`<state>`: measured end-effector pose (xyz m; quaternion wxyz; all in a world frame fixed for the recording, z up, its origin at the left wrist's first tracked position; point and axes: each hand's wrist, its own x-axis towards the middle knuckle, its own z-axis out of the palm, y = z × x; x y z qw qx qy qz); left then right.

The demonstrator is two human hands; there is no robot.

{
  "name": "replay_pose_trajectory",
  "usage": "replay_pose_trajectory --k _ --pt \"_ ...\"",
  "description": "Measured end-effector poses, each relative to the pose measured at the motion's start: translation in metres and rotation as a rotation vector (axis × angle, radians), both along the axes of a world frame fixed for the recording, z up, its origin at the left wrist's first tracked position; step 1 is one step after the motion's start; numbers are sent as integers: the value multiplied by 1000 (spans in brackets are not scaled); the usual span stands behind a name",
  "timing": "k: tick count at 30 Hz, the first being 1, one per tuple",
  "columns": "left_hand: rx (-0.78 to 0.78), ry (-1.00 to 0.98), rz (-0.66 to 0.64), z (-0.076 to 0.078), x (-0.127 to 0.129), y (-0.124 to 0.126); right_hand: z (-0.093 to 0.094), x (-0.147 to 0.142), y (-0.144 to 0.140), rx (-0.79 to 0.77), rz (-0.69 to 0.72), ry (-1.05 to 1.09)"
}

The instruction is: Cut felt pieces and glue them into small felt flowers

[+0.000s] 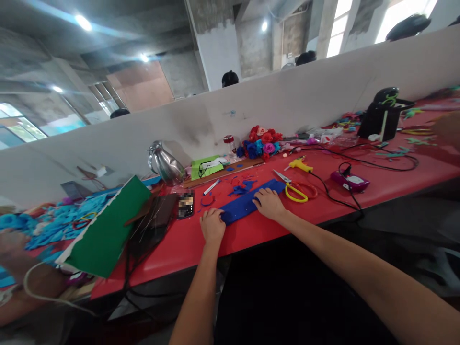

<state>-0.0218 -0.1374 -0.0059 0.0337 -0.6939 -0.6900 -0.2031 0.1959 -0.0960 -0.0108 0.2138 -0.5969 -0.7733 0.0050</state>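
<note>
A long strip of blue felt-like material (239, 207) lies flat and slantwise on the red table before me. My left hand (212, 226) rests at its left end, palm down, fingers bent a little and touching the edge. On the strip's right part lies my right hand (269, 204), its fingers spread over the surface. Just right of the strip are scissors (295, 192) with yellow and red handles, blades apart. Blue scraps (242, 188) and small red bits are scattered behind the strip, near a white pen (211, 187).
A phone (186, 204), a dark bag (153, 223) and a green board (108, 230) stand to the left. Behind are a silver jug (165, 163) and cloth flowers (264, 143). Rightward lie a yellow glue gun (301, 165) and a corded purple power socket (350, 181). Other people's hands show at both sides.
</note>
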Motion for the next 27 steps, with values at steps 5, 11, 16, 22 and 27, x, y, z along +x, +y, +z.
replay_pose_trajectory --k 5,11,16,22,27 --pt "40 29 29 -1 1 -2 -1 3 -10 -7 -44 8" --pt "47 64 36 -3 3 -3 7 -4 17 -35 -110 46" --pt "28 126 39 -4 6 -4 10 -29 44 -56 -138 84" --pt "8 139 42 -5 5 -5 8 -46 65 -84 -192 158" --pt "15 121 43 -4 5 -3 8 -23 77 -119 -299 214"
